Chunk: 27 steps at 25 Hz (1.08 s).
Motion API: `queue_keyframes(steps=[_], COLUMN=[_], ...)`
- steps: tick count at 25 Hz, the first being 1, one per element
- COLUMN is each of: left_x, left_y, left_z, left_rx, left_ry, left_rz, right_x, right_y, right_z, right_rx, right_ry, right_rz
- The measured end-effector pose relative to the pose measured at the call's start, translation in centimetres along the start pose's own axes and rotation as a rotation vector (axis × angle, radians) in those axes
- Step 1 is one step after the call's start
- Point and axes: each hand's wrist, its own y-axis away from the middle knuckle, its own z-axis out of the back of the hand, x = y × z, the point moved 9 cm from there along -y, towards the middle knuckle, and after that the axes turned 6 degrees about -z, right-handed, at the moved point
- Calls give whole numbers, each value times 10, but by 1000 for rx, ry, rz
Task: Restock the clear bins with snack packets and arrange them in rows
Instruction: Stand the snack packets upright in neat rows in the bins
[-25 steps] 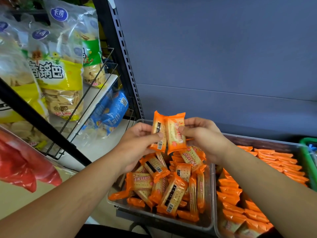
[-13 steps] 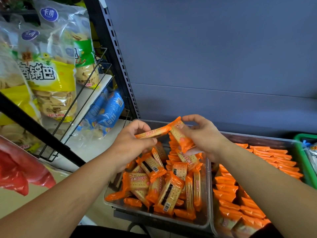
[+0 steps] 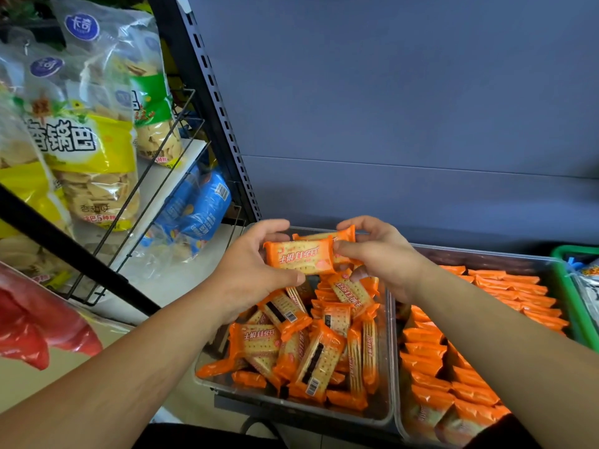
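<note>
Two orange cracker packets are held flat between both hands above the far end of a clear bin. My left hand grips their left ends, my right hand their right ends. The front packet faces me with its label; the second one sits just behind it. Below, the bin holds a loose jumble of several orange packets. A second clear bin to the right holds orange packets standing in neat rows.
A black wire rack at left carries big yellow and green chip bags and blue bags. A red bag hangs at lower left. A green basket sits at far right. A grey back panel rises behind the bins.
The two packets were upright, then tilted edge-on, and now lie horizontal with the label facing me. Both hands lowered slightly toward the bin's far end.
</note>
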Motion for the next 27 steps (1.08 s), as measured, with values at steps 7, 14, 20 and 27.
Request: queue_keyframes(steps=[7, 14, 20, 27], left_x=[7, 18, 19, 24], left_y=[1, -4, -13, -32], left_z=[4, -14, -18, -16], left_rx=[5, -38, -67, -25], left_ry=[-121, 200, -22, -98], left_rz=[10, 128, -35, -99], right_x=[0, 4, 7, 13], right_y=[1, 3, 1, -3], right_z=[8, -3, -13, -9], right_rx=[-63, -46, 39, -40], right_ry=[15, 60, 48, 171], right_rz=[26, 39, 50, 144])
